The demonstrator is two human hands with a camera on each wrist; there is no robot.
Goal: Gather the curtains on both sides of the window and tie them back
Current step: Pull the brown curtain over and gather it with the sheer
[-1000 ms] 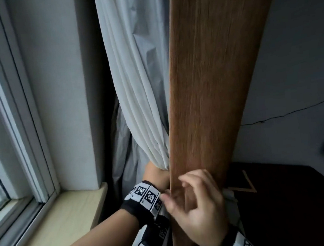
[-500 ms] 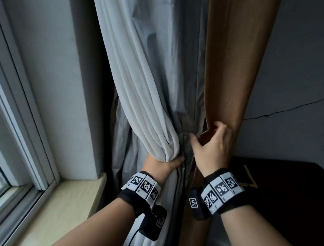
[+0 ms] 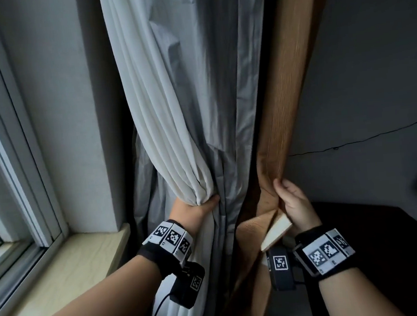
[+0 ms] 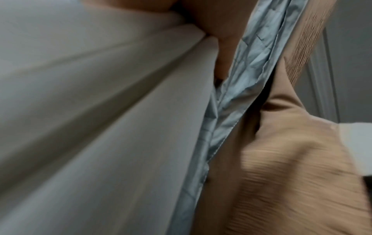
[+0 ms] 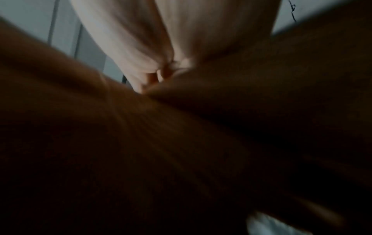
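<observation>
Beside a window frame (image 3: 14,148) and pale sill (image 3: 62,274), a person's left hand (image 3: 194,209) grips a gathered bunch of white curtain (image 3: 175,135) against its grey lining (image 3: 221,82), while the right hand (image 3: 293,203), a little apart, pinches a fold of the brown curtain (image 3: 289,89) hanging just beside it. Both wrists carry bands (image 3: 171,238) printed with black-and-white square codes; no readable words show. A thin dark cable (image 3: 365,140) runs along the grey wall (image 3: 381,57) behind, above a dark tabletop (image 3: 383,231).
</observation>
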